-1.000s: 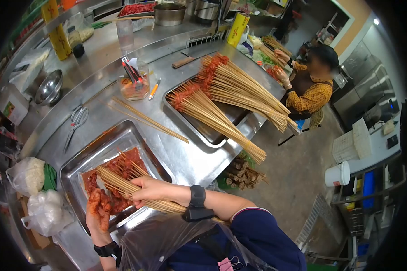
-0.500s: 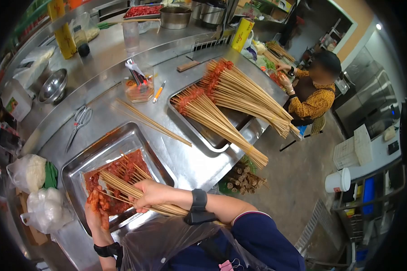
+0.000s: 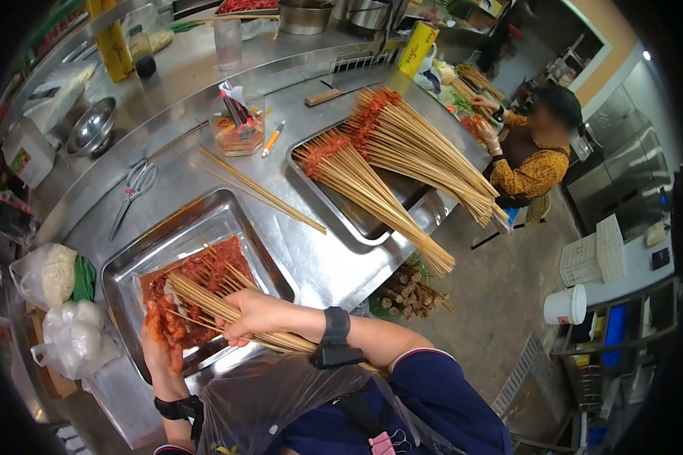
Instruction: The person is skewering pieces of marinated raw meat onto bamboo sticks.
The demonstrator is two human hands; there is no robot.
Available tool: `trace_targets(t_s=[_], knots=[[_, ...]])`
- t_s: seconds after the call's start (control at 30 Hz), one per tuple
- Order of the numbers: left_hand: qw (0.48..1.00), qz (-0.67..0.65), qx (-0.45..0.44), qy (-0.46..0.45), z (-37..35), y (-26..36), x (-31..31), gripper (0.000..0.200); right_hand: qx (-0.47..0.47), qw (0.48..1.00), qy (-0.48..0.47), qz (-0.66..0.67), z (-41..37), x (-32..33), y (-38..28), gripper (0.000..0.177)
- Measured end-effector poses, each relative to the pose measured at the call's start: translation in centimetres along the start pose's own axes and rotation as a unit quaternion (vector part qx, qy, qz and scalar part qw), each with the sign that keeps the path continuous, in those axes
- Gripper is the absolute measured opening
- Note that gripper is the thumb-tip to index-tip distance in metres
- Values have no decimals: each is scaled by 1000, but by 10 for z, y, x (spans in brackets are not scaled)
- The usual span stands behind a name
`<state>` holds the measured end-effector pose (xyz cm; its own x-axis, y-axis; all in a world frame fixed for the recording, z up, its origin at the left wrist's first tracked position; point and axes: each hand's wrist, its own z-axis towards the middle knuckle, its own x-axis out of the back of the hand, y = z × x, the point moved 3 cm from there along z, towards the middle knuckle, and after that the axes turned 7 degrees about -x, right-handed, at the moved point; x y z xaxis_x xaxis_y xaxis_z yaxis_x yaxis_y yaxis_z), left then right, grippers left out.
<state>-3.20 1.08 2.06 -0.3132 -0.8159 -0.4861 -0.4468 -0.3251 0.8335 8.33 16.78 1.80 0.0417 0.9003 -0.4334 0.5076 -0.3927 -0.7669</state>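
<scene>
My right hand [image 3: 260, 315] is closed around a thick bundle of bamboo skewers [image 3: 205, 297], their ends pointing left over the near tray. One skewer runs out from the bundle to my left hand [image 3: 159, 345]. The left fingers are curled and coated in red marinade, closed on marinated meat [image 3: 173, 324]; its exact shape is hard to make out. Below both hands stands a steel tray [image 3: 269, 262] with a mass of red marinated meat [image 3: 224, 258]. Several skewers stick out of that meat.
A second steel tray [image 3: 328, 211] holds skewers [image 3: 391, 208] with red meat on their ends. Loose skewers [image 3: 262, 189], scissors [image 3: 135, 189], a pen [image 3: 273, 139] and a clear container [image 3: 238, 135] lie nearby. Plastic bags [image 3: 76, 337] sit left. A co-worker [image 3: 535, 155] sits at the far right.
The view has shifted slightly. Both hands keep nearly the same pose, with the left fingers still at the meat and the right hand still around the skewers.
</scene>
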Motion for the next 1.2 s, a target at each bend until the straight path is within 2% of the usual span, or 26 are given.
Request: trace_targets(t_s=[0.13, 0.43, 0.63, 0.73, 0.8, 0.9, 0.97, 1.1, 1.2], knots=[[1000, -21, 0, -17, 0, -1, 1, 31, 4, 1000, 0, 4, 2, 2, 3, 21], [992, 47, -105, 47, 0, -2, 4, 28, 1, 1000, 4, -12, 1, 2, 2, 22], [995, 17, -103, -3, -1, -5, 5, 27, -2, 1000, -4, -26, 2, 9, 2, 24], [999, -31, -32, 31, -3, -3, 7, 28, -12, 1000, -17, -15, 1, 0, 0, 26], [994, -107, -10, -23, -2, -6, 12, 25, -20, 999, -7, -27, 0, -5, -5, 28], [986, -160, 13, 53, 1, -10, 10, 22, -56, 998, 23, -30, -1, -6, -10, 25], [982, -166, -5, 91, -2, -9, 4, 24, -67, 996, 36, -40, -3, -4, -8, 23], [978, -188, 22, 84, -2, -10, 8, 27, -66, 996, 47, -43, -3, -4, -8, 20], [984, -169, 10, 52, -2, -8, 11, 26, -62, 996, 51, -35, -3, -6, -8, 20]])
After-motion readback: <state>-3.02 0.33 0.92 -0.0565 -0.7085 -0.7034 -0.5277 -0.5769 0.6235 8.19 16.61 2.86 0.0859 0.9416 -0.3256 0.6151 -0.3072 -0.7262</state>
